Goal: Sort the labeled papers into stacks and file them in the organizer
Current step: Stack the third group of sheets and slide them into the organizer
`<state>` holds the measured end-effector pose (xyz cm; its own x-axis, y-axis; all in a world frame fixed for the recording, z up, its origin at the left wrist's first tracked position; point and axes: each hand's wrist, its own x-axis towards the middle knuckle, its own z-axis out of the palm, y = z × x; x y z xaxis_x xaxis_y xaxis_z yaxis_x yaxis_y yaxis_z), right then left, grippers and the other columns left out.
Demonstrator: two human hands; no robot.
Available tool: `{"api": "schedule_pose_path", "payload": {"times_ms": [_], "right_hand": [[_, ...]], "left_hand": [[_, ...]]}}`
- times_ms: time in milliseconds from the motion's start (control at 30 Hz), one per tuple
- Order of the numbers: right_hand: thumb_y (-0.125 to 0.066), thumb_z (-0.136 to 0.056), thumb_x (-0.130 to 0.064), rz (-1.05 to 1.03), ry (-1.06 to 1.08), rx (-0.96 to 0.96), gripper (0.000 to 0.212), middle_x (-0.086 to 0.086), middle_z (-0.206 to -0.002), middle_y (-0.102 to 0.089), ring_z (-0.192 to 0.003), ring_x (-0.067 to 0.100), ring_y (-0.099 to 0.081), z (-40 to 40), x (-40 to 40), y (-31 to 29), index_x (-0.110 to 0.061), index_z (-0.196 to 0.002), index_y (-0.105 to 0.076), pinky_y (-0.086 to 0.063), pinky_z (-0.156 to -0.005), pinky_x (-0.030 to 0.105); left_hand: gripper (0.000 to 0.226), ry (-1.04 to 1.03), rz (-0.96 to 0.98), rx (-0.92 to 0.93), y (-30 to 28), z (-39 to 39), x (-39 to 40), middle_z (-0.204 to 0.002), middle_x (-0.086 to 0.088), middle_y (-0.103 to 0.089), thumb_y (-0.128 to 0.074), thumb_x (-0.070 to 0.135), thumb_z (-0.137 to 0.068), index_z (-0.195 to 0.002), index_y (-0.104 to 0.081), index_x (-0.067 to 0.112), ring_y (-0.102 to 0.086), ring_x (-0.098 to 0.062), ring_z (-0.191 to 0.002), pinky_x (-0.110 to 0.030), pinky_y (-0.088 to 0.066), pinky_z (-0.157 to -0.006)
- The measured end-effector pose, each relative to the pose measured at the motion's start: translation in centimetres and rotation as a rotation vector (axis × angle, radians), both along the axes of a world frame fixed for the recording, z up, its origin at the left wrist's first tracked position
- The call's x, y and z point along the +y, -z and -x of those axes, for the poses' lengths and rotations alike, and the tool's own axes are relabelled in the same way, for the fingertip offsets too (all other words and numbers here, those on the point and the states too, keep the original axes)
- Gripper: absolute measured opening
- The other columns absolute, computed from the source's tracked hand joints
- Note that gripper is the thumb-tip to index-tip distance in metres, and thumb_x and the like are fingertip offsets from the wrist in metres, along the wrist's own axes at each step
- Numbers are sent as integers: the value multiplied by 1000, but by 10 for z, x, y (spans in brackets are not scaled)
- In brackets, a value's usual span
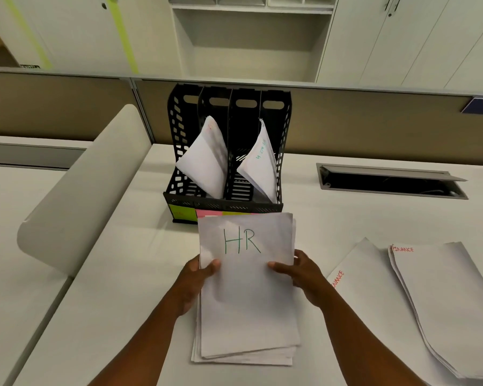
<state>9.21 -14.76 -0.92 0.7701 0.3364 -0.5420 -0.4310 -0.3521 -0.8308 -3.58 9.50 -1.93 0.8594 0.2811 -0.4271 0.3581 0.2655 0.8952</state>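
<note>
Both long edges of the HR stack (246, 288) are pinched by the left hand (198, 277) and right hand (299, 274), fingers curled round. The organizer (226, 151) is found straight ahead, the stack's long axis pointed at it.

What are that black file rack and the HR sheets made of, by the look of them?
File rack: probably moulded plastic, black, slightly glossy; its walls have punched slots and curved edges. HR sheets: plain white paper, matte; thin, slightly wrinkled, with handwritten green marker letters.

"HR" in green marker tops the paper stack (246, 288). Right of that stack, a loose sheet (357, 274) and the pile (444, 302) beyond it each read "FINANCE" in red. Other writing is illegible.
</note>
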Motion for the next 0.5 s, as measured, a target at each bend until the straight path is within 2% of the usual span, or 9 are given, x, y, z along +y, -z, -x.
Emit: {"api": "schedule_pose_path", "payload": {"times_ms": [67, 167, 300, 433, 500], "right_hand": [[-90, -58, -37, -86, -72, 10, 72, 0, -111, -72, -101, 24, -68, 1, -3, 0, -19, -121, -61, -54, -92, 46], [-88, -63, -21, -176, 6, -35, 53, 6, -106, -74, -97, 25, -70, 3, 4, -6, -14, -112, -68, -56, -89, 42], [-86, -67, -19, -176, 156, -177, 38, 7, -96, -74, -92, 28, -69, -2, 16, -28, -15, -101, -69, -59, -80, 40], [-82, -73, -19, -166, 252, -309, 19, 1, -83, -70, -78, 21, -64, -4, 29, -53, -21, -84, -66, -55, -70, 33], [-80, -76, -19, -165, 307, -362, 16, 1, -80, -69, -75, 21, -63, 0, 37, -58, -21, -83, -66, -53, -70, 34]], "left_hand": [[40, -51, -4, -37, -7, -8, 0, -121, -6, -70, -67, 23, -89, -127, -59, 14, -65, -25, -114, -42, -50, -100], [28, -117, -46, -87, -24, -20, -8, -116, -10, -70, -64, 10, -90, -117, -62, 17, -66, -28, -108, -39, -53, -93], [32, -181, -164, -155, -45, -34, -11, -107, -9, -72, -73, 13, -84, -114, -64, 13, -68, -27, -101, -38, -56, -88], [27, -277, -270, -264, -66, -43, -22, -97, 1, -71, -75, 15, -82, -107, -64, 18, -69, -14, -89, -20, -59, -71], [34, -338, -296, -306, -70, -46, -28, -100, 0, -70, -76, 17, -81, -112, -61, 15, -68, -14, -91, -20, -59, -71]]}}
